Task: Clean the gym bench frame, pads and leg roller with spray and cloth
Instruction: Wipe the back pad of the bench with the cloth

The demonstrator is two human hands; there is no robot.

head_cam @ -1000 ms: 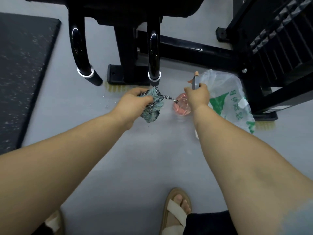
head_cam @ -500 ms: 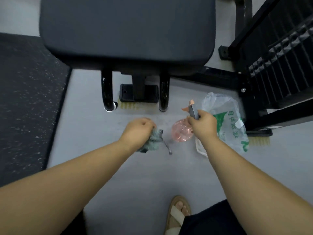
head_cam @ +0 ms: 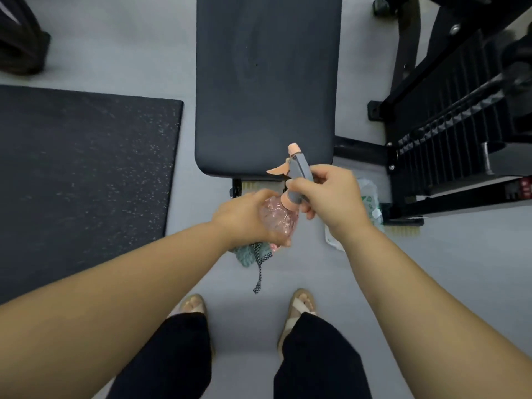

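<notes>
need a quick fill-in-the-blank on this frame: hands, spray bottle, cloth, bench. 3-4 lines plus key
1. The right hand holds the spray bottle by its grey ____.
2. The left hand cups the bottle's pink body and also holds a ____ that hangs below it.
3. The bottle's nozzle points toward the bench ____.
4. The dark speckled mat lies on the ____ side of the bench.

Missing words: head; cloth; pad; left
</notes>
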